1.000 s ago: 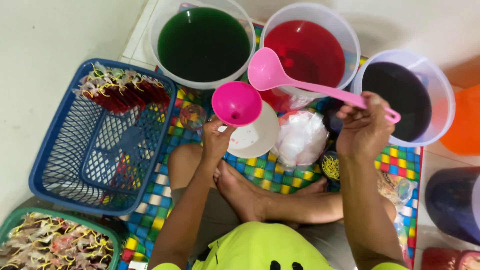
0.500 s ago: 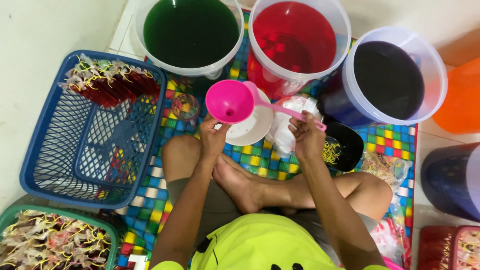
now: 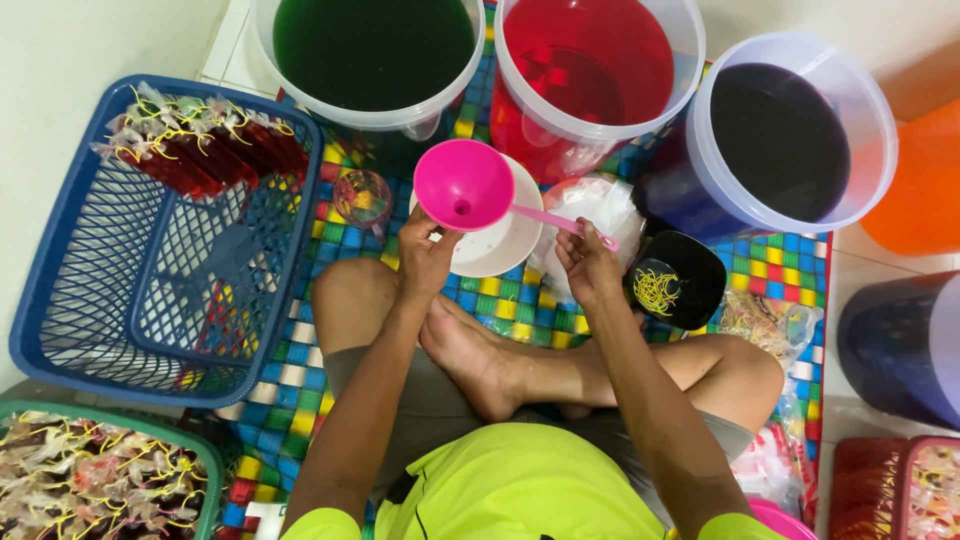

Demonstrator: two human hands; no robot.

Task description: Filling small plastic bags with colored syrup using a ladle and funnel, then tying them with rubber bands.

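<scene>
Pink funnel [image 3: 464, 185] gripped at spout by left hand [image 3: 428, 255], fingers clenched beneath bowl, above white dish [image 3: 500, 245]. Right hand [image 3: 590, 265] fingers pinch pink ladle handle [image 3: 560, 222]. Black bowl [image 3: 676, 280] with yellow rubber bands just right. Farther: green bucket [image 3: 372, 50], red bucket [image 3: 590, 70], dark bucket [image 3: 780, 130]. Blue basket [image 3: 150, 250] left.

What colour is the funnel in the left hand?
Bright pink funnel, held by the left hand; seen in the head view.

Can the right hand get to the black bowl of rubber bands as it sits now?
Probably yes: the right hand is right beside the black bowl, nothing between them, though its grip is busy with the pink ladle handle.
</scene>
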